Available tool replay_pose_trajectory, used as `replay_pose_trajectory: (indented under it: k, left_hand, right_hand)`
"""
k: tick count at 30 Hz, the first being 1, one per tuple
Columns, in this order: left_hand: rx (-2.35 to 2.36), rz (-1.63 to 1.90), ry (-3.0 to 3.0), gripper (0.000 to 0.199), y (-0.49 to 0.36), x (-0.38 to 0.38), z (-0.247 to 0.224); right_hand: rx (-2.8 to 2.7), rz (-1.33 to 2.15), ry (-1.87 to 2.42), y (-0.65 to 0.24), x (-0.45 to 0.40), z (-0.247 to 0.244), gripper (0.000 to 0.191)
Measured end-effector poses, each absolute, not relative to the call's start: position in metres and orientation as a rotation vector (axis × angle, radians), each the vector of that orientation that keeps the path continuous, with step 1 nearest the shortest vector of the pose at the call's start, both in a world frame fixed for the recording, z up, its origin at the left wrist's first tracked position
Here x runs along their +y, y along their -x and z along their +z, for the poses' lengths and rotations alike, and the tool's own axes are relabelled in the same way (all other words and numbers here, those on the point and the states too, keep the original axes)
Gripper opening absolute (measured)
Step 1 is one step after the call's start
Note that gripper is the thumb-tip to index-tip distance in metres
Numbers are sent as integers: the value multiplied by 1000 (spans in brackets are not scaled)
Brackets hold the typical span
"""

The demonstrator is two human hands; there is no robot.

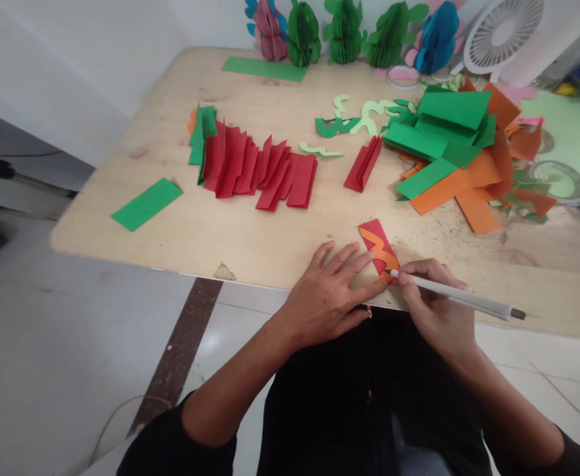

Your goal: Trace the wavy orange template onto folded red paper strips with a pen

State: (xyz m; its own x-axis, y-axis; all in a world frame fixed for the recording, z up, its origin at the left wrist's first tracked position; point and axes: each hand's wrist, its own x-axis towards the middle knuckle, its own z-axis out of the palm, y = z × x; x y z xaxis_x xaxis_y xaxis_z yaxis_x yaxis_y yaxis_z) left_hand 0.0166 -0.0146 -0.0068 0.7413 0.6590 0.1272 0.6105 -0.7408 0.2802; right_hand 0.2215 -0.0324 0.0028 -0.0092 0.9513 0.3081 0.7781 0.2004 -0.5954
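Note:
A small red paper rectangle lies at the table's front edge with a wavy orange paper cutout on top of it. My left hand rests flat with fingers spread, its fingertips touching the orange cutout and the red paper. In my right hand is a white pen, its tip at the lower end of the cutout. Behind them stands a folded red paper piece, and a row of folded red papers spreads to the left.
Green folded papers and orange papers are heaped at the right, near a tape roll. Pale green cutouts lie mid-table. A green strip is at the left. Paper figures and a white fan line the back.

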Motion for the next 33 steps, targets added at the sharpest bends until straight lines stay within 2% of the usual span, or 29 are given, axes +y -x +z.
replay_pose_trajectory:
  k: [19, 25, 33]
  left_hand:
    - [999, 351, -2727, 48, -16, -14, -9]
    - [993, 351, -2728, 48, -16, -15, -10]
    - [999, 490, -2586, 43, -16, -17, -3]
  right_hand:
    - [-1831, 432, 1577, -219, -31, 4, 13]
    - [-1528, 673, 1524, -222, -30, 9, 12]
    - [-1410, 738, 1478, -245, -32, 5, 23]
